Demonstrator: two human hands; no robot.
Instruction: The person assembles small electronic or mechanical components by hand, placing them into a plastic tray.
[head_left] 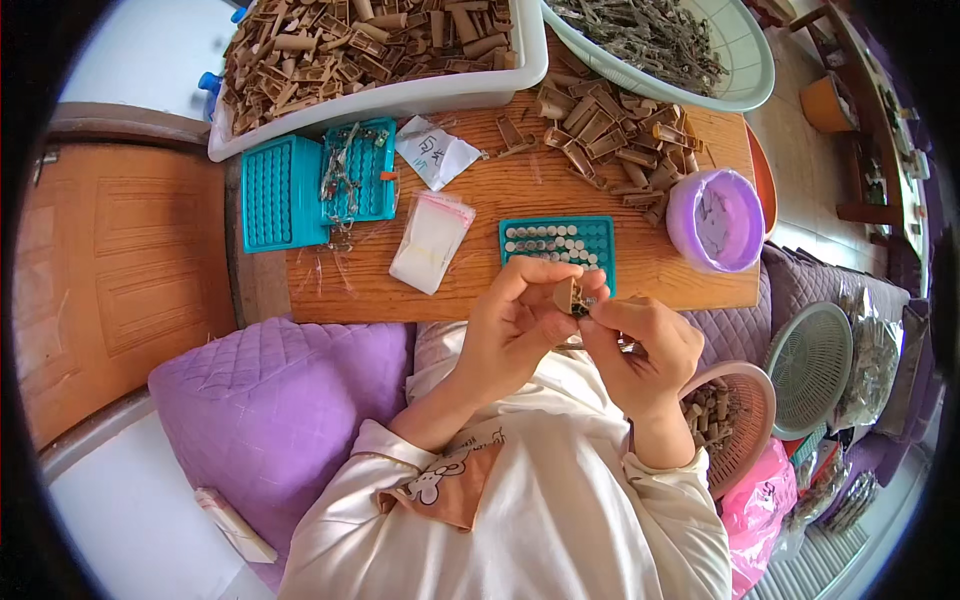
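Observation:
My left hand [515, 325] pinches a small brown plastic casing [566, 294] between thumb and fingers, over the table's near edge. At its open side, the fingers of my right hand [645, 345] are closed on a tiny dark part with thin wires; its exact kind is too small to make out. Just beyond my hands lies a teal tray [508, 262] holding rows of small silvery round pieces. Loose brown casings [610, 130] of the same sort are heaped farther back on the wooden table [340, 285].
A white bin [400, 100] full of brown casings stands back left, a pale green basket [745, 60] of wired parts back right. Teal trays [285, 195], clear bags [432, 240] and a purple tub [685, 225] sit around the table. A pink basket [755, 420] is at my right.

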